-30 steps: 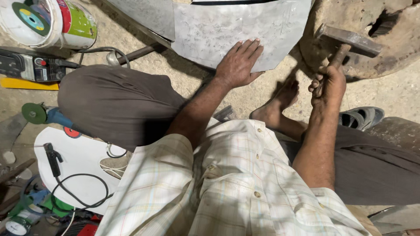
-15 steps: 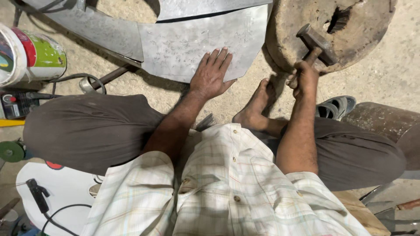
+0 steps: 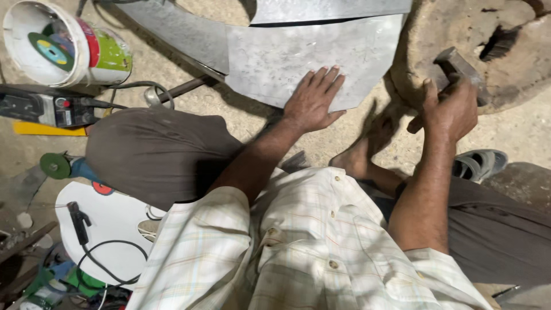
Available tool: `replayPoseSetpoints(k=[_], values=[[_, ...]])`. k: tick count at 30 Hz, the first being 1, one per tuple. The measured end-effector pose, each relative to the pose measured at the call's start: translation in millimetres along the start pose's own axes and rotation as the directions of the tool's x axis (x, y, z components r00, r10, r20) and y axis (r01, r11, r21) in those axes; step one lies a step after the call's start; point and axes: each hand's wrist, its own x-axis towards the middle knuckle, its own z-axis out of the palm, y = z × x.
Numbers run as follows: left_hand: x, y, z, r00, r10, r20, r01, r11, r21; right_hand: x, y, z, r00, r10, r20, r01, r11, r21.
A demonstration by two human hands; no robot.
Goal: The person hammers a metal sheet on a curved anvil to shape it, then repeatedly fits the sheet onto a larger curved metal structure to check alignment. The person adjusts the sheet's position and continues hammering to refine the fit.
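Nearest us we saw a checked shirt (image 3: 310, 247) and dark trousers (image 3: 155, 155), the person sitting on the sandy floor (image 3: 172, 109) with a bare foot (image 3: 359, 158) tucked in. Beyond the knees, the left hand (image 3: 313, 103) lay open, fingers spread flat on the near edge of a grey metal sheet (image 3: 298, 54). The right hand (image 3: 450, 109) was closed around a hammer (image 3: 459, 66), its head over a round wooden block (image 3: 488, 23). Farther left lay a white bucket (image 3: 63, 43) on its side.
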Motion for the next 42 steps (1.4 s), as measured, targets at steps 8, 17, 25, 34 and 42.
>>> replayPoseSetpoints(k=[8,17,25,34,42], values=[[-0.4,-1.9,-8.1,0.999,-0.01,0.032,0.01,1.0,-0.014,47.1,-80.9,69.9,0.969,0.114,0.219,-0.183,0.927,0.327],[-2.0,-10.6,4.9,1.0,-0.023,-0.007,0.021,0.985,-0.174,40.8,-76.6,107.0,1.0,-0.002,0.015,-0.001,0.967,0.257],[-48.1,-28.4,9.2,0.201,-0.872,-0.445,0.515,0.481,-0.71,40.2,-75.9,115.4,0.998,-0.027,-0.048,0.043,0.926,0.374],[-29.6,-68.2,-9.7,0.023,-0.91,0.414,-0.118,-0.414,-0.903,37.5,-70.3,124.3,1.0,0.0,-0.03,0.016,0.843,0.537],[-13.2,-67.6,-3.3,-0.176,-0.943,0.282,-0.021,-0.283,-0.959,33.0,-82.7,118.1,0.996,0.079,-0.039,-0.055,0.898,0.437]])
